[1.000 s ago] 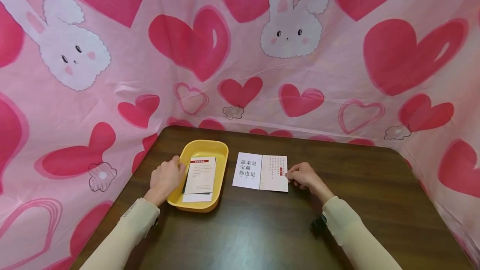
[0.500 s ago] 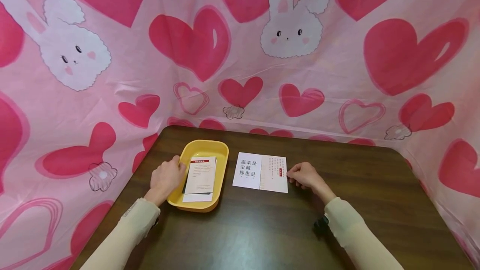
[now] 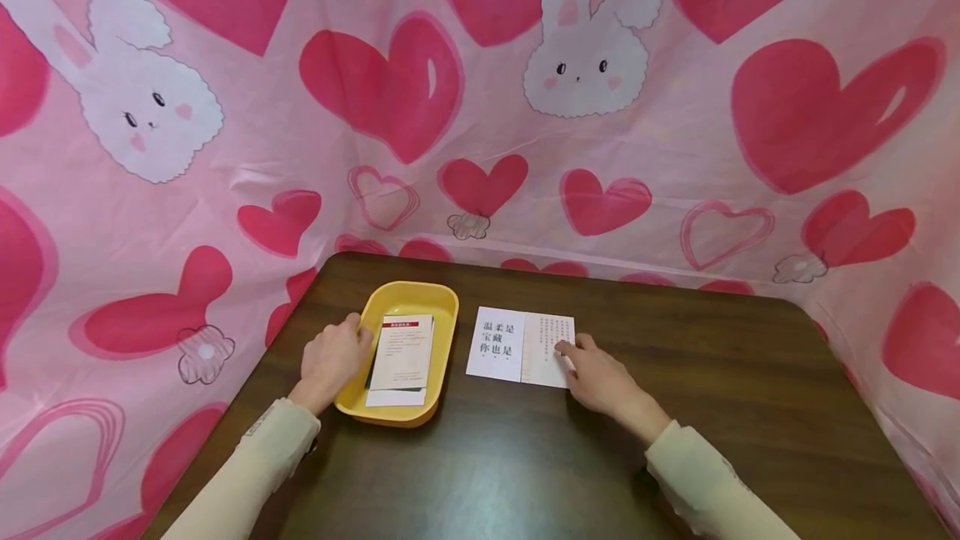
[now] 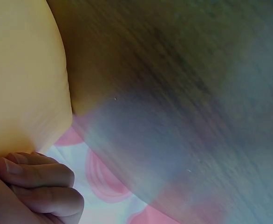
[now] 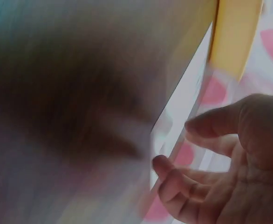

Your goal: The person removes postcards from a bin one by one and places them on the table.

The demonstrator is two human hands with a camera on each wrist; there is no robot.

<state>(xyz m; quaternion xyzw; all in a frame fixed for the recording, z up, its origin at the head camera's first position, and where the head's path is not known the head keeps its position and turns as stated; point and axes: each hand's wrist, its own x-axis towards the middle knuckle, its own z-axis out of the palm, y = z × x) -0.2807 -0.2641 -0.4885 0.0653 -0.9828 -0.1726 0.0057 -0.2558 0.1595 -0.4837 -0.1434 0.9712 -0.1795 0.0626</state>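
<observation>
A shallow yellow tub (image 3: 442, 348) stands on the left of the table, with several printed cards (image 3: 405, 354) stacked inside. My left hand (image 3: 333, 362) grips its left rim; in the left wrist view the curled fingers (image 4: 43, 175) pinch that edge. Right of the tub lie two cards side by side: a white card with large black characters (image 3: 495, 363) and a paler card with small columns of text (image 3: 537, 348). Over the paler card's right edge reaches my right hand (image 3: 603, 377), partly covering it. In the right wrist view, thumb and fingers stand apart with nothing between them.
The dark wooden table (image 3: 697, 357) reaches well to the right and toward me. A pink curtain (image 3: 480, 148) with hearts and rabbits hangs behind the table and along its sides.
My right hand has moved off the paler card's right edge to a spot over that card, covering its red mark. My left hand stays on the tub's rim.
</observation>
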